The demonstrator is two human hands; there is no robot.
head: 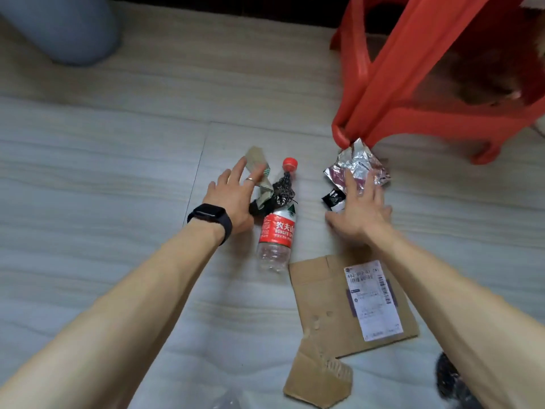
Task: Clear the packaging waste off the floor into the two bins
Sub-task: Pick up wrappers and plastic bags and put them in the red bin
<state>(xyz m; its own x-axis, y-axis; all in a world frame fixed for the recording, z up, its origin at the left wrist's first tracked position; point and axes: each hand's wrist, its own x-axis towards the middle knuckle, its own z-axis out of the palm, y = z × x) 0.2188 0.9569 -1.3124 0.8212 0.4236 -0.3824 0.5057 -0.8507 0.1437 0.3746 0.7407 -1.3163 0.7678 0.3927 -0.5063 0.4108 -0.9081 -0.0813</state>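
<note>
A clear plastic bottle point(277, 228) with a red label and red cap lies on the pale floor. Beside its neck sit a crumpled paper wrapper point(259, 163) and a dark speckled scrap point(283, 188). My left hand point(233, 196), with a black watch on the wrist, hovers open over the paper wrapper, fingers spread. A crinkled silver foil packet point(358, 163) and a small black-and-white sachet point(333, 199) lie to the right. My right hand point(359, 208) reaches open over them, fingers straight. Flattened brown cardboard point(321, 302) with a white shipping label lies nearer to me.
A red plastic stool point(398, 84) stands at the upper right, one foot touching the foil packet. A grey rounded object point(65, 31) sits at the upper left. A dark speckled thing point(448, 379) shows at the bottom right. Neither bin is in view.
</note>
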